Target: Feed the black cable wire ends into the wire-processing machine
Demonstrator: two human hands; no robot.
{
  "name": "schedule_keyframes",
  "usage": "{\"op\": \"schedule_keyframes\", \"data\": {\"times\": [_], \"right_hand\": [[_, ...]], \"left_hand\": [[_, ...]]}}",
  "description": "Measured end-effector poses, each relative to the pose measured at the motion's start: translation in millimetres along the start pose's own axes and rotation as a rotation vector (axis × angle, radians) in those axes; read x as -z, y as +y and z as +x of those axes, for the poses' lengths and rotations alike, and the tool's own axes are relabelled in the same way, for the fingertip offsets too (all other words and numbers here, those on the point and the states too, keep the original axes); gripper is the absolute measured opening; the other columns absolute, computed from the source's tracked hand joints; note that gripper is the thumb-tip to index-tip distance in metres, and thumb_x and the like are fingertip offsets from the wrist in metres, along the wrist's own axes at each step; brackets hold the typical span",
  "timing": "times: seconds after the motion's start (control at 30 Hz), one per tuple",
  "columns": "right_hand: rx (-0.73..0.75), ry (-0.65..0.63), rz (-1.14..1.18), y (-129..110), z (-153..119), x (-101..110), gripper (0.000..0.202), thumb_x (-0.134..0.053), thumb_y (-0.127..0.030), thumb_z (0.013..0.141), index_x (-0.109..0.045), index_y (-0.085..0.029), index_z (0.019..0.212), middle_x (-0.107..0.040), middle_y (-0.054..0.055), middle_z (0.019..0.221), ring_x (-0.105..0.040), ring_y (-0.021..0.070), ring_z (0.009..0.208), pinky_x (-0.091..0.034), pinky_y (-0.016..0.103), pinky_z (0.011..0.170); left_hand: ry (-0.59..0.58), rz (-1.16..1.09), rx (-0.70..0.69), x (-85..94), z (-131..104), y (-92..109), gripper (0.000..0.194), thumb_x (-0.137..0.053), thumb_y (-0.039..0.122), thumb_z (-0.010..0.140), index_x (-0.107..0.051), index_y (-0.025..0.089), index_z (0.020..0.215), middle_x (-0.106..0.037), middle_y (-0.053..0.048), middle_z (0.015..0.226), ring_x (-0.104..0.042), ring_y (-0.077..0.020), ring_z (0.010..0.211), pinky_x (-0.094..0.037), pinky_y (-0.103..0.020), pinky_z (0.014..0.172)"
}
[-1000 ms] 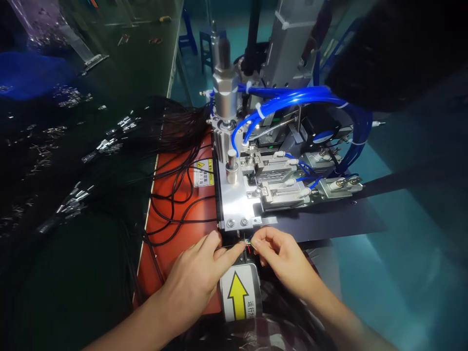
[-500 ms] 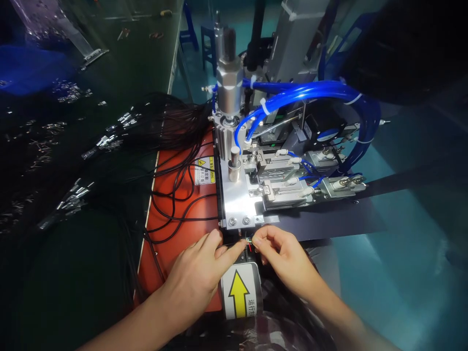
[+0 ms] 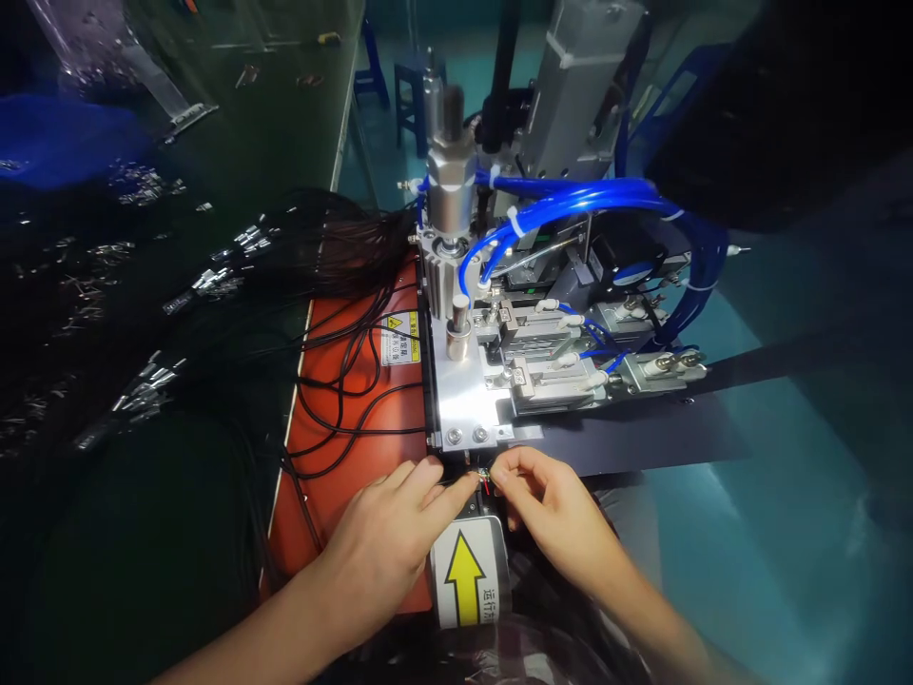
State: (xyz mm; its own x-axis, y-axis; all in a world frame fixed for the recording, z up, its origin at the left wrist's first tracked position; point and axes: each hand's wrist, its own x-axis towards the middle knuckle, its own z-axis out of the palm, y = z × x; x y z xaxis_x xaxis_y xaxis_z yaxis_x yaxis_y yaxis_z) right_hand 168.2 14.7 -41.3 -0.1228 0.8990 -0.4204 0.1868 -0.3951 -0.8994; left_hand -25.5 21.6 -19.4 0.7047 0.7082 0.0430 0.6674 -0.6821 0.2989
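Thin coloured wires, one of them red, show at the front of a metal machine, between my two hands. My left hand lies palm down to the left, its index fingertip touching the wire ends; the other fingers are bent and partly hidden. From the right, my right hand pinches with thumb and index finger right beside the wires. Whatever sits in that pinch is too small to make out. Just below the fingertips is a white plate with a yellow arrow.
Blue air hoses arch over small pneumatic cylinders on the right. Black cables run across an orange surface into the machine. Bundles of cables with shiny ends lie on the dark green table at left.
The view has shifted slightly, so the machine's upper part sits lower in the picture. Both hands stay at the wires with almost the same pose.
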Motion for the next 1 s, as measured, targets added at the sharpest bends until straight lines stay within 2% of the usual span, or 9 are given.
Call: {"op": "schedule_keyframes", "data": {"times": [0.1,0.2,0.4,0.47,0.63,1.0], "right_hand": [[0.061,0.091,-0.119,-1,0,-1,0.017,-0.054,-0.032,0.086,-0.061,-0.018,0.079,-0.058,0.000,0.066,-0.049,0.0141,0.053,-0.039,0.024,0.049],[0.130,0.180,-0.101,2,-1,-8,0.016,-0.055,-0.029,0.085,-0.060,-0.018,0.076,-0.056,0.000,0.064,-0.048,0.0150,0.055,-0.040,0.025,0.051],[0.415,0.296,-0.300,10,-7,-15,0.013,-0.050,-0.020,0.089,-0.055,-0.020,0.076,-0.055,0.002,0.072,-0.050,0.0171,0.063,-0.039,0.029,0.061],[0.412,0.288,-0.328,12,-7,-14,0.014,-0.049,-0.020,0.089,-0.054,-0.020,0.077,-0.054,0.001,0.072,-0.050,0.0172,0.064,-0.038,0.028,0.061],[0.296,0.234,-0.238,15,-6,-14,0.016,-0.045,-0.022,0.092,-0.052,-0.021,0.077,-0.054,0.000,0.070,-0.049,0.0164,0.063,-0.039,0.027,0.059],[0.381,0.238,-0.272,9,-6,-13,0.015,-0.045,-0.019,0.090,-0.051,-0.021,0.077,-0.053,0.001,0.071,-0.050,0.0173,0.064,-0.038,0.028,0.060]], "left_hand": [[-0.022,-0.001,0.003,0.7,-1,0,0.048,-0.033,0.000,0.080,-0.052,0.016,0.121,-0.057,-0.008,0.087,-0.055,-0.0204,0.071,-0.052,-0.031,0.058],[-0.050,0.002,0.013,1.8,-2,1,0.047,-0.033,0.000,0.081,-0.051,0.017,0.122,-0.058,-0.007,0.087,-0.054,-0.0198,0.071,-0.051,-0.031,0.059],[-0.055,-0.023,0.004,2.8,-2,1,0.043,-0.034,0.005,0.086,-0.048,0.017,0.124,-0.057,-0.006,0.087,-0.053,-0.0191,0.071,-0.050,-0.031,0.059],[-0.057,-0.023,0.004,2.8,-2,1,0.041,-0.035,0.006,0.087,-0.048,0.017,0.125,-0.057,-0.006,0.087,-0.053,-0.0190,0.071,-0.049,-0.030,0.059],[-0.059,-0.016,-0.003,2.2,-2,0,0.043,-0.034,0.004,0.086,-0.048,0.016,0.125,-0.057,-0.006,0.087,-0.053,-0.0196,0.070,-0.050,-0.031,0.059],[-0.064,-0.029,0.011,2.3,-2,0,0.043,-0.033,0.004,0.087,-0.048,0.018,0.125,-0.057,-0.006,0.087,-0.053,-0.0193,0.072,-0.050,-0.031,0.060]]}}
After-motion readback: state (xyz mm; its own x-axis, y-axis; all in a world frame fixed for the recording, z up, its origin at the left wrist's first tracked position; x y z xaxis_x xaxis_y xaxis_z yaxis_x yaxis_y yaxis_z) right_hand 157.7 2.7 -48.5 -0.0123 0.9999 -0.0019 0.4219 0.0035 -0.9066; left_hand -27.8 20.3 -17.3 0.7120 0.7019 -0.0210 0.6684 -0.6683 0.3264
